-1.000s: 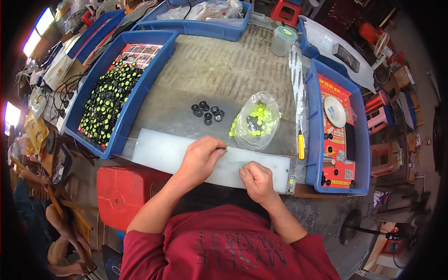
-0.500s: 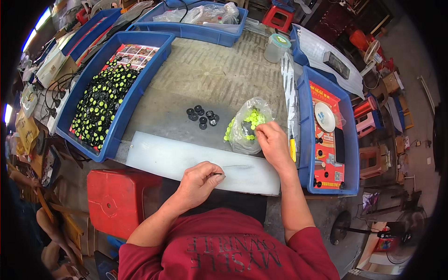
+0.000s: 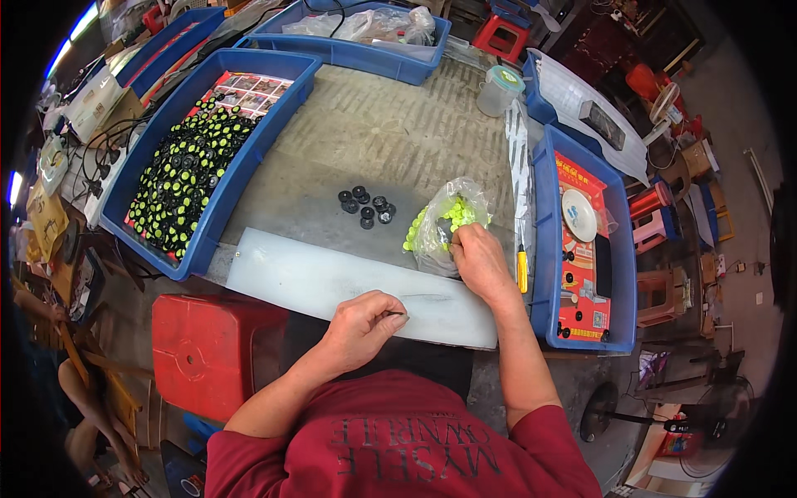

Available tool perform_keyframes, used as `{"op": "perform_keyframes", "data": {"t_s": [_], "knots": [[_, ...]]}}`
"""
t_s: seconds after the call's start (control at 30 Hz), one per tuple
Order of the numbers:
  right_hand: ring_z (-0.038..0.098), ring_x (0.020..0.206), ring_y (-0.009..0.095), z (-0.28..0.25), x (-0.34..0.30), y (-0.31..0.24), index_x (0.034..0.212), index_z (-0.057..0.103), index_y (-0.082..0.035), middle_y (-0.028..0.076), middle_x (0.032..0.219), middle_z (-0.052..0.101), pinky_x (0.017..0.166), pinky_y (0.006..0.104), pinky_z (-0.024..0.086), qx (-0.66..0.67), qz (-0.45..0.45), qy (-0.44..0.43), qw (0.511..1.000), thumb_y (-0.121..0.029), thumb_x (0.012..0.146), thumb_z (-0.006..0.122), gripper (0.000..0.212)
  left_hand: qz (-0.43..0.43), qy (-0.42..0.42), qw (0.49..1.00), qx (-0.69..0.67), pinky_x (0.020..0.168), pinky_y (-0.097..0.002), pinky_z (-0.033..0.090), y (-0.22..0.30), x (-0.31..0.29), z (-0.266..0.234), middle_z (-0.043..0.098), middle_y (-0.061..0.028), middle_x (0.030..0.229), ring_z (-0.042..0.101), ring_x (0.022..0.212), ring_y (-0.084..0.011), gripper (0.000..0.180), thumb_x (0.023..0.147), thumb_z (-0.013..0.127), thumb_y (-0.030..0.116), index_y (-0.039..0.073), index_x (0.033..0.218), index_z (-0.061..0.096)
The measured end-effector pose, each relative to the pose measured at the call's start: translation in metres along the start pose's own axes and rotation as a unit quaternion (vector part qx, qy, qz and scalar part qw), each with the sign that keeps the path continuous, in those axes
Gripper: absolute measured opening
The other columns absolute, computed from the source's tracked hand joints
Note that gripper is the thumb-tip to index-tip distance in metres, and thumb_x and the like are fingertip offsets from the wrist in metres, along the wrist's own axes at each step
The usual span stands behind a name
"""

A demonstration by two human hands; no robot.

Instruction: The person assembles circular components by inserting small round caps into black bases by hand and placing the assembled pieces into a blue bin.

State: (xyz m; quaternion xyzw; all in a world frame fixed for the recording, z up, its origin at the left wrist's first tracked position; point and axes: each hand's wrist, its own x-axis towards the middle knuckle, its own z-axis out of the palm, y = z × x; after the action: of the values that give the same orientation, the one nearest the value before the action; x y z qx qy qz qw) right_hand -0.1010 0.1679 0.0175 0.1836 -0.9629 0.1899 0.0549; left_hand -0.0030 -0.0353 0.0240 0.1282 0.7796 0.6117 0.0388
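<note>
My left hand (image 3: 364,327) is closed in a pinch above the front edge of a white board (image 3: 332,272). A thin dark edge of a small black piece shows between its thumb and finger. My right hand (image 3: 483,261) has its fingers together at the mouth of a clear plastic bag (image 3: 433,241). Yellow-green small discs (image 3: 456,212) fill the bag and spill out on its left side. Whatever those fingertips hold is hidden. Left of the bag, several black round pieces (image 3: 368,212) lie in a loose group on the table.
A blue tray (image 3: 217,217) on the left holds many black pieces with yellow-green centres. On the right, another blue tray (image 3: 544,249) contains a white dish (image 3: 579,215) and some black pieces. A yellow-handled tool (image 3: 521,270) lies beside it. A red stool (image 3: 195,357) stands at front left.
My right hand's fingers have moved slightly left and nearer, further into the bag's mouth. My left hand keeps its pinch with little movement. The whole view has shifted slightly.
</note>
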Motion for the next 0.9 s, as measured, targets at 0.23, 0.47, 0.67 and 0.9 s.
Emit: {"op": "perform_keyframes", "data": {"t_s": [0.23,0.47,0.67,0.9], "knots": [[0.049,0.069,0.032,0.0,-0.004,0.003,0.073,0.047,0.002,0.016,0.074,0.05,0.061,0.0366,0.039,0.099,0.004,0.077,0.992,-0.005,0.073,0.052,0.008,-0.03,0.0,1.0,-0.006,0.051,-0.0204,0.038,0.002,0.002,0.0,0.05,-0.0003,0.064,0.043,0.056,-0.0057,0.008,0.077,0.057,0.009,0.002,0.079,0.056],[0.051,0.059,0.025,-0.008,-0.02,-0.013,0.076,0.048,0.001,0.013,0.068,0.052,0.055,0.0337,0.04,0.232,0.076,0.113,0.963,-0.007,0.076,0.052,0.009,-0.033,0.004,0.999,-0.024,0.051,-0.0199,0.038,0.003,0.005,0.006,0.049,0.001,0.061,0.042,0.055,-0.0044,0.009,0.078,0.057,0.01,0.001,0.079,0.056],[0.045,0.056,0.008,-0.009,-0.05,-0.039,0.077,0.051,0.0,0.003,0.064,0.051,0.051,0.0232,0.038,0.389,0.12,0.091,0.909,-0.008,0.078,0.054,0.009,-0.051,0.0,0.998,-0.038,0.053,-0.0242,0.042,0.005,0.007,0.01,0.053,-0.0046,0.063,0.049,0.056,-0.009,0.011,0.078,0.057,0.011,0.001,0.081,0.055],[0.044,0.061,0.004,0.005,-0.076,-0.058,0.08,0.05,0.001,-0.001,0.068,0.051,0.054,0.0193,0.039,0.497,0.111,0.043,0.86,-0.007,0.079,0.055,0.009,-0.034,0.005,0.999,-0.021,0.051,-0.0202,0.04,0.004,0.008,0.017,0.053,0.0002,0.063,0.046,0.055,-0.0041,0.012,0.078,0.058,0.012,0.001,0.082,0.056]]}}
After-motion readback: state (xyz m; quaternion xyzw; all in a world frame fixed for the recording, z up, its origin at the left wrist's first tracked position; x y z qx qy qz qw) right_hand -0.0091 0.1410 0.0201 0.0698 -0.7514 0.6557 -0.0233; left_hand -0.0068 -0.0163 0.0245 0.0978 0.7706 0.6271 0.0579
